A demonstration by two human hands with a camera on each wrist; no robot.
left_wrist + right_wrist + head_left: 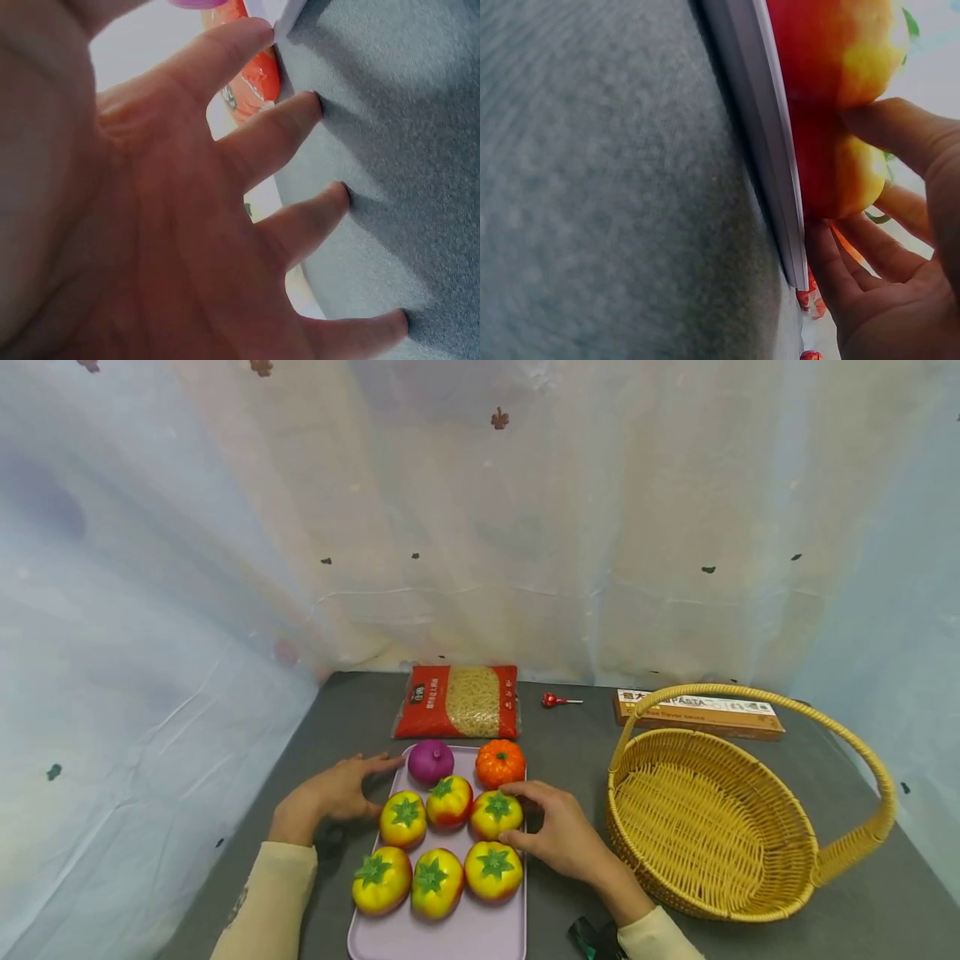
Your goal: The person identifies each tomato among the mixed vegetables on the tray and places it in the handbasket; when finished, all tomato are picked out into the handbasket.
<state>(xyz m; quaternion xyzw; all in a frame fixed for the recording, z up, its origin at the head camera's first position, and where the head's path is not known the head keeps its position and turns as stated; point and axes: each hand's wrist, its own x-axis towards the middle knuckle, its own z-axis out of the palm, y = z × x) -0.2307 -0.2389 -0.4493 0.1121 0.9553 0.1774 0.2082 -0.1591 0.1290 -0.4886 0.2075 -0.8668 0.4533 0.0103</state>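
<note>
A pale lilac tray (pixel 480 935) bears several yellow-red persimmons with green leafy tops, a purple onion (pixel 431 762) and an orange pumpkin (pixel 500 763). My right hand (pixel 558 831) holds the persimmon (pixel 496 816) at the tray's right edge, thumb on its near side and fingers round its far side. In the right wrist view that persimmon (pixel 832 169) sits against another one. At the tray's left edge is my left hand (pixel 345 789), its fingers spread. The left wrist view shows the fingertips (pixel 311 109) down on the grey table, the index by the tray's corner (pixel 289 19).
Right of the tray stands a yellow wicker basket (pixel 622 827) with a tall arched handle. Behind the tray lies a red bag of pasta (pixel 472 702). A red lollipop (pixel 552 700) and a long pasta box (pixel 705 714) lie along the back, before a pale curtain.
</note>
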